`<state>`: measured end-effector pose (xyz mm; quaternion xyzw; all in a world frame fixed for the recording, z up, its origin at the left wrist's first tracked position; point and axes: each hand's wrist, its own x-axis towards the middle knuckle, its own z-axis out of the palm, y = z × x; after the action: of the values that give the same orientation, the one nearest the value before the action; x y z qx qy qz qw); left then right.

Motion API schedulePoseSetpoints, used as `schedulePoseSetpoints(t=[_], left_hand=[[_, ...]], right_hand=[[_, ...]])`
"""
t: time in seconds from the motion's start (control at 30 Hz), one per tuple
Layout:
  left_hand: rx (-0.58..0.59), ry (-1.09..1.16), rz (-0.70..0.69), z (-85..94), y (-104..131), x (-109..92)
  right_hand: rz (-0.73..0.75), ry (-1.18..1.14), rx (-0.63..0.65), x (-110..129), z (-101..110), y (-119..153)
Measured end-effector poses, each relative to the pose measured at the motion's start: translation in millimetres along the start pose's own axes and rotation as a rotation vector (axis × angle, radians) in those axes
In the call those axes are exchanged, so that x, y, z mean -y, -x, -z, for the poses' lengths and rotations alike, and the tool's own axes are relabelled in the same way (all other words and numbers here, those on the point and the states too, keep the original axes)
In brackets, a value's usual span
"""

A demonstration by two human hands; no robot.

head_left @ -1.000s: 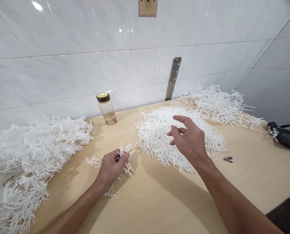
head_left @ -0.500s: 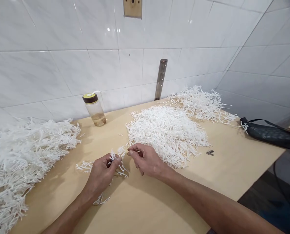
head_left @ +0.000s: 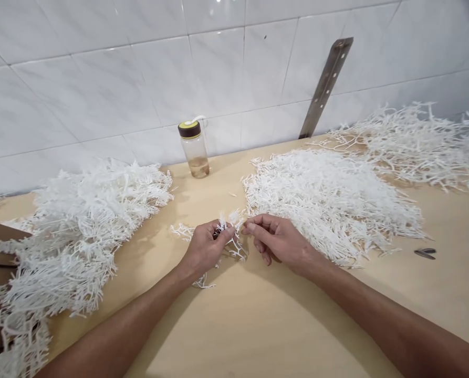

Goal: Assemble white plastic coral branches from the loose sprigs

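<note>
Left hand (head_left: 206, 244): pinches white sprig (head_left: 235, 216)
Right hand (head_left: 279, 242): beside sprig; cannot tell whether pinching
Bottle (head_left: 195, 152): stands on tabletop (head_left: 242, 325)

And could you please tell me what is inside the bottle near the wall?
Liquid fills the lower part of the bottle; its lid covers the top, so the inside there is hidden.

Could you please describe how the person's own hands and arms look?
Both the left hand and right hand are ungloved. The left forearm and right forearm are bare, with no sleeve, watch or bracelet showing. Some fingers are partly hidden, so rings cannot be ruled out.
</note>
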<state>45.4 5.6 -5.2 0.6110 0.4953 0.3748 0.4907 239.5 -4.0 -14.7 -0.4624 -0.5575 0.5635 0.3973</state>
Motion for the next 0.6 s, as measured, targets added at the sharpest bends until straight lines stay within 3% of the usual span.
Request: schedulePoseSetpoints(t=[0.27, 0.6], left_hand=[[0.04, -0.071, -0.05, -2.3, 1, 7], [-0.044, -0.185, -0.06, -5.2, 4, 1]], right_hand=[[0.013, 0.083, 0.004, -2, -11, 1], [-0.01, 0.176, -0.055, -2, -18, 2]])
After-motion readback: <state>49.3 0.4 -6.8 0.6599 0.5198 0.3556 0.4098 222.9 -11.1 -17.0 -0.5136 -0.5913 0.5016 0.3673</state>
